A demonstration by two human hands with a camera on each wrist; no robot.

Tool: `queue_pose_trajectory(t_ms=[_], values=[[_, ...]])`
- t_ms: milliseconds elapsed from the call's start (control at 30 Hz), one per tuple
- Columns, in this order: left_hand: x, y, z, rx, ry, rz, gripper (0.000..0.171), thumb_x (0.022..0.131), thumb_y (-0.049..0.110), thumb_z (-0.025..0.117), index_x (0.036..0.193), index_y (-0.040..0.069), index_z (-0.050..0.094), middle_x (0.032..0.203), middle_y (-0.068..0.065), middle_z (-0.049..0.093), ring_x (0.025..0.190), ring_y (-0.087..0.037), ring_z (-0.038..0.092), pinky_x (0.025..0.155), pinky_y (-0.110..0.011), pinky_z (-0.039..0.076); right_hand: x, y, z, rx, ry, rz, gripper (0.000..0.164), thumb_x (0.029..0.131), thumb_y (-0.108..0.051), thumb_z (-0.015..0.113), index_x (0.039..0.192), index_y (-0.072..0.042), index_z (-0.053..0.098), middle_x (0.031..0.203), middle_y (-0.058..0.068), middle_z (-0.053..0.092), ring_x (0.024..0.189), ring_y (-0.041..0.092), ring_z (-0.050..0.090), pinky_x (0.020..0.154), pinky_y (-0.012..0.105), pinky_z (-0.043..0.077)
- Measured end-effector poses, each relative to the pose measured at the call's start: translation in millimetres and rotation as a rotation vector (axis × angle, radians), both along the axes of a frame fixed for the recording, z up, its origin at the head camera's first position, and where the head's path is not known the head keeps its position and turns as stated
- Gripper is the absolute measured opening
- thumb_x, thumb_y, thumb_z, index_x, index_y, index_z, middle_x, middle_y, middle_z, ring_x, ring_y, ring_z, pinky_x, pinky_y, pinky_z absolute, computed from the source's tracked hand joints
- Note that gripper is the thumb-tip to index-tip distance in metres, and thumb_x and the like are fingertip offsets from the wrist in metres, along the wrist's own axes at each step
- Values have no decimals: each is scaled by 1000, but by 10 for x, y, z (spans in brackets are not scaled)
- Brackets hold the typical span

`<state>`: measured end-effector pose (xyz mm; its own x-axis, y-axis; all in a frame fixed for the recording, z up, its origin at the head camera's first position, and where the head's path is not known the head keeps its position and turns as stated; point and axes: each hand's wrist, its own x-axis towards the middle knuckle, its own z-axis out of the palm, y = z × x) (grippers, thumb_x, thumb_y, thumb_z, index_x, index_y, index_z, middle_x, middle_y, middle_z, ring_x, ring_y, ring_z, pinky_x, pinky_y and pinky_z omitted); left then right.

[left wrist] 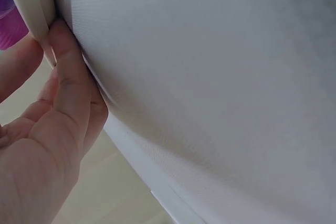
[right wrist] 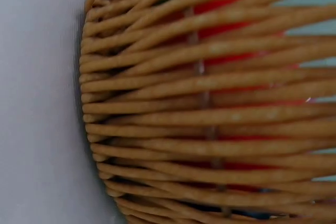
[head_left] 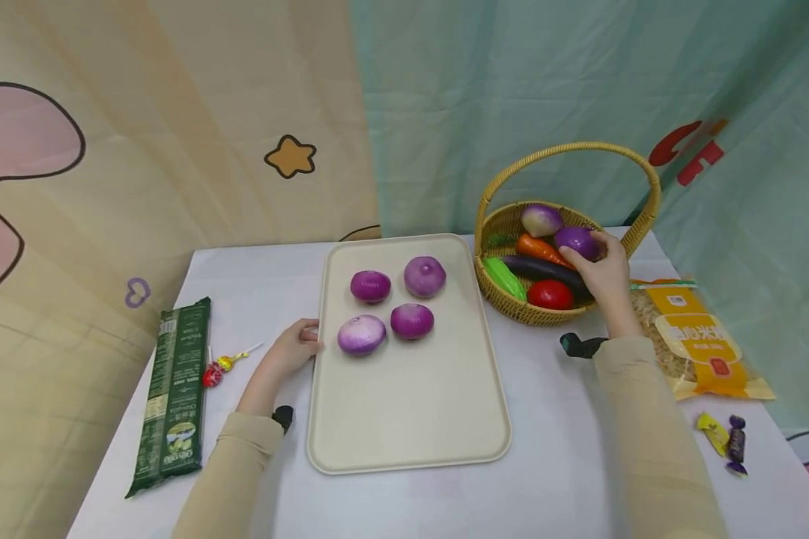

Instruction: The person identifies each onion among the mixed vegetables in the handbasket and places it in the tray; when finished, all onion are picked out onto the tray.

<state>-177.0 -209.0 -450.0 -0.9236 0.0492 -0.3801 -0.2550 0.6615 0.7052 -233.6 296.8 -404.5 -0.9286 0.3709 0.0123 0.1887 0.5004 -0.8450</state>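
Note:
My left hand pinches the left rim of a beige tray; in the left wrist view its thumb and fingers lie on either side of that rim. On the tray sit several purple onions, among them a pale-streaked one and a rounder one. My right hand reaches into a wicker basket and grips a purple onion between thumb and fingers. Around it lie another onion, a carrot, an eggplant, a green vegetable and a tomato.
The basket's tall handle arches over its contents. Right of it lies a yellow-labelled food bag, with two wrapped candies nearer me. At the left are a dark green package and two lollipops. A curtain hangs behind the table.

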Motion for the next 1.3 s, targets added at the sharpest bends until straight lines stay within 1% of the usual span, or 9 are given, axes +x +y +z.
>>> queue_pose_trajectory(t_ms=[133,267,467,533,733,933,1033,1200,1300], values=[[10,8,3,-2,-9,10,52,95,7,56,145,-1,41,115,-21,58,100,-28,58,89,-38,47,-78,46,-51,12,-25,1,90,90,-47,66,154,-3,23,157,22,29,142,39,32,117,51,28],[19,18,4,-7,-7,15,52,95,7,56,145,-1,41,114,-21,58,100,-27,58,89,-38,46,-152,64,-81,75,-70,16,92,91,-49,62,155,0,17,156,27,26,141,43,30,116,55,28],[20,30,7,-5,0,14,53,95,6,57,144,-2,41,114,-22,59,99,-27,59,88,-39,48,-229,61,-134,218,-89,-13,88,91,-44,63,152,5,22,152,31,31,137,47,34,114,57,30],[17,32,-3,-6,0,17,52,95,6,57,144,-2,41,114,-21,59,99,-27,59,88,-39,48,-249,52,-160,232,-77,-35,86,91,-42,63,151,5,25,151,31,33,136,48,36,114,56,30],[6,22,-35,-15,4,20,52,95,6,57,144,-1,42,113,-20,60,99,-26,59,88,-38,48,-297,12,-218,139,-44,-104,79,91,-40,64,144,7,27,145,31,40,134,46,41,115,51,31],[10,12,-44,-9,18,19,51,95,5,56,143,-2,43,111,-19,59,98,-25,58,86,-36,48,-347,8,-242,159,-53,-93,84,91,-45,61,146,8,23,145,34,38,134,48,39,115,52,30],[16,10,-47,-7,16,21,51,95,5,56,143,-2,43,111,-19,59,98,-25,58,85,-35,48,-357,7,-251,165,-77,-86,84,92,-49,58,146,7,26,144,34,41,134,48,40,114,52,30],[14,10,-54,-10,9,22,51,96,6,56,144,-1,42,114,-20,58,100,-27,58,88,-37,48,-353,14,-253,115,-109,-92,81,92,-50,57,145,5,28,144,32,42,133,46,40,114,51,30],[10,5,-59,-13,11,23,51,95,6,56,144,-1,42,115,-21,58,102,-28,58,89,-39,48,-379,7,-264,90,-59,-141,72,92,-42,57,141,4,31,128,27,53,126,43,47,111,48,35]])
